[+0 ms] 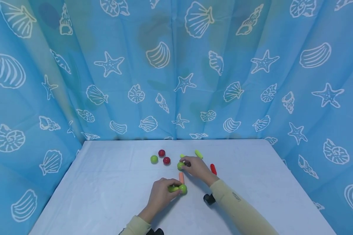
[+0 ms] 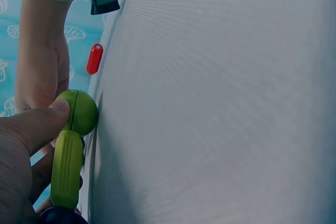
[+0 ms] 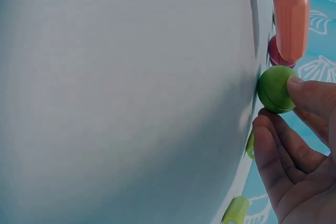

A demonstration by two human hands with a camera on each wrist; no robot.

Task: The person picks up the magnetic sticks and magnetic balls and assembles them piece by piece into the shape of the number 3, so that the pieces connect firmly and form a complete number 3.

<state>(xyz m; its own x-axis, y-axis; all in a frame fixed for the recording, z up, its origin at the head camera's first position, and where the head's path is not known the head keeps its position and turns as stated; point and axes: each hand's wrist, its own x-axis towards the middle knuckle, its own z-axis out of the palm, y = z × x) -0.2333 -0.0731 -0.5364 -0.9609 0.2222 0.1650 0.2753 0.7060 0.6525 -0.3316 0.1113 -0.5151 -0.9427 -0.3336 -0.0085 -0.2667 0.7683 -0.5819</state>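
Observation:
My left hand (image 1: pixel 161 195) pinches a green ball (image 1: pixel 182 189), its thumb pressing on the ball in the left wrist view. A yellow-green rod (image 2: pixel 66 169) joins that ball and runs back beneath the hand, with a dark rounded piece (image 2: pixel 63 215) at its lower end. From the same ball an orange rod (image 1: pixel 181 178) points away from me. Just past the orange rod's far end, my right hand (image 1: pixel 197 168) holds a second green ball (image 3: pixel 276 88) between thumb and fingers. Whether that ball touches the rod is hard to tell.
Left of the right hand lie two red balls (image 1: pixel 161 153) and a green ball (image 1: pixel 154 159). Behind and beside that hand are a yellow-green rod (image 1: pixel 198 154), another partly hidden one (image 1: pixel 182 156), and a red rod (image 1: pixel 213 169). A blue shell-print curtain (image 1: pixel 170 81) borders the white table (image 1: pixel 111 182).

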